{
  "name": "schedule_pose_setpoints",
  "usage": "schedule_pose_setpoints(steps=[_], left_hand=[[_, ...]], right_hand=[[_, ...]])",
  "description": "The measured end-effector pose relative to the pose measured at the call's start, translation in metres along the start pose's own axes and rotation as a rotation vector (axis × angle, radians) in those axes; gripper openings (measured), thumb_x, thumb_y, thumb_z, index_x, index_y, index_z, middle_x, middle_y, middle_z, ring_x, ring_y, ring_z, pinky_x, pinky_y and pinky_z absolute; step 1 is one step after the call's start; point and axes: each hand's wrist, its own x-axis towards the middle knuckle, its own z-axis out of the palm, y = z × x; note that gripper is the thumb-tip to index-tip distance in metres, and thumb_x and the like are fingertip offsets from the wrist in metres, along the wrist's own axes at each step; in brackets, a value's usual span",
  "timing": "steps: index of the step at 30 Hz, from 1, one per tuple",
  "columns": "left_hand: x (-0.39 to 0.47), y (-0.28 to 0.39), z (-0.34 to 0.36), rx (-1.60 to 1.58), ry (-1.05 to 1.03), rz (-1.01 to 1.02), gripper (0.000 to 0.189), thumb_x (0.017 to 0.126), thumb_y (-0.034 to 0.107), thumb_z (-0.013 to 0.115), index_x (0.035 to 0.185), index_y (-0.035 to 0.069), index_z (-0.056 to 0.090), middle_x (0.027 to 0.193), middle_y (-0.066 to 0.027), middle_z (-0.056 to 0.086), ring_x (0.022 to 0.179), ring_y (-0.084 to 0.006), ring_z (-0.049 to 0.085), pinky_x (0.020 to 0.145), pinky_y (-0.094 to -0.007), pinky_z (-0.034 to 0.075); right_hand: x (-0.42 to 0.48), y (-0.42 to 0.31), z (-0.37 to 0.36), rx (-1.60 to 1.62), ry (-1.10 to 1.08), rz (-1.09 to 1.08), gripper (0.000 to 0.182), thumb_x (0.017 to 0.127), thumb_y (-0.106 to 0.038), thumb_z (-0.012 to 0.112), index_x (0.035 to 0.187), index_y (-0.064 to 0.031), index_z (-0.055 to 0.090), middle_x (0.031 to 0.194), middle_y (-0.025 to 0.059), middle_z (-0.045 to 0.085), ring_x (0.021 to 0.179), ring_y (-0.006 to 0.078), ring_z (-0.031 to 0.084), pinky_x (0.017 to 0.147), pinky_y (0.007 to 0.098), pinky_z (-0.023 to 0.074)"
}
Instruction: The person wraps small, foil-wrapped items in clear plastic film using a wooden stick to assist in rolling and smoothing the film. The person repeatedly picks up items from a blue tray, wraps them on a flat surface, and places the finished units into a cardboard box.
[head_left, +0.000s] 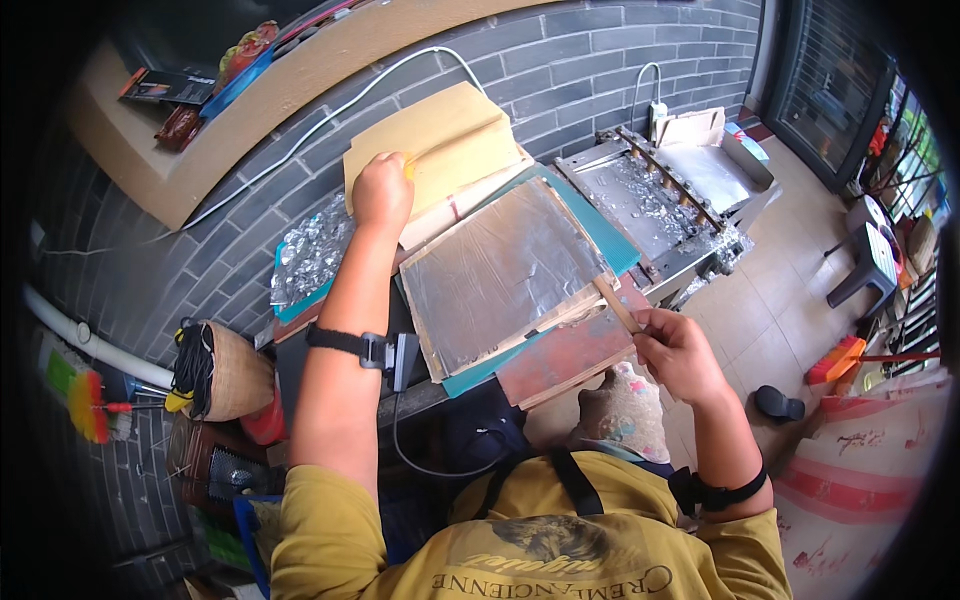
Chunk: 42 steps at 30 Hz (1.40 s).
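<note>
My left hand (384, 193) is closed on a small yellow item at the near edge of a stack of tan paper sheets (450, 135); its fingers hide most of that item. My right hand (671, 346) pinches a thin flat wooden strip (616, 304), whose far end touches the right corner of a stack topped by a grey, wrinkled film-like sheet (510, 274). Teal corrugated sheets (592, 217) lie under and behind this stack. Below its near right side is a worn reddish board (562, 360).
Silvery crumpled pieces (307, 255) fill a teal tray at left. A metal frame with a bar and silvery scraps (652, 187) stands at right, beside a metal tray (727, 172). A woven basket (236, 371) holds black cable. A grey stool (866, 262) stands on the tiled floor.
</note>
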Motion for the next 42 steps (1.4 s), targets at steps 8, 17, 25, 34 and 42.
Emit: schedule_pose_setpoints(steps=[8,17,25,34,42], left_hand=[[0.006,-0.001,0.002,-0.216,-0.069,-0.044,0.022,0.08,0.008,0.058,0.1,0.004,0.066,0.091,-0.0184,0.065,0.085,-0.0339,0.063,0.075,-0.0394,0.05],[-0.086,0.068,-0.042,-0.412,-0.007,0.12,0.028,0.087,0.005,0.048,0.112,-0.003,0.058,0.109,-0.0236,0.06,0.101,-0.037,0.058,0.088,-0.0402,0.046],[-0.169,0.108,-0.027,-0.455,-0.189,0.106,0.035,0.082,0.002,0.05,0.117,-0.003,0.055,0.122,-0.0227,0.054,0.112,-0.0349,0.053,0.097,-0.0387,0.042],[-0.181,0.114,-0.012,-0.421,-0.252,0.169,0.034,0.084,0.005,0.05,0.117,-0.003,0.055,0.123,-0.0238,0.053,0.118,-0.0366,0.048,0.103,-0.0429,0.035],[-0.18,0.112,-0.012,-0.429,-0.25,0.173,0.032,0.085,0.007,0.05,0.115,-0.003,0.057,0.122,-0.0232,0.053,0.118,-0.0364,0.048,0.104,-0.0436,0.034]], right_hand=[[0.0,0.005,0.001,-0.01,-0.006,-0.033,0.023,0.085,-0.004,0.053,0.106,0.003,0.059,0.066,0.0016,0.056,0.055,0.0065,0.048,0.049,0.024,0.0405],[-0.004,0.006,0.002,-0.005,0.007,-0.029,0.024,0.083,-0.005,0.055,0.105,0.003,0.06,0.064,0.0019,0.055,0.055,0.007,0.048,0.049,0.0255,0.0401],[-0.004,0.012,0.002,0.011,0.03,-0.067,0.022,0.083,-0.005,0.056,0.103,0.0034,0.06,0.064,0.0008,0.053,0.056,0.0065,0.046,0.05,0.0262,0.0389],[-0.006,0.009,-0.003,0.024,0.01,-0.024,0.024,0.084,-0.005,0.054,0.106,0.0038,0.058,0.066,0.0008,0.055,0.054,0.0055,0.046,0.048,0.024,0.0389],[-0.006,0.007,-0.002,0.042,0.007,-0.022,0.024,0.084,-0.005,0.053,0.107,0.0038,0.058,0.067,0.0015,0.057,0.052,0.0055,0.047,0.047,0.0235,0.0394]])
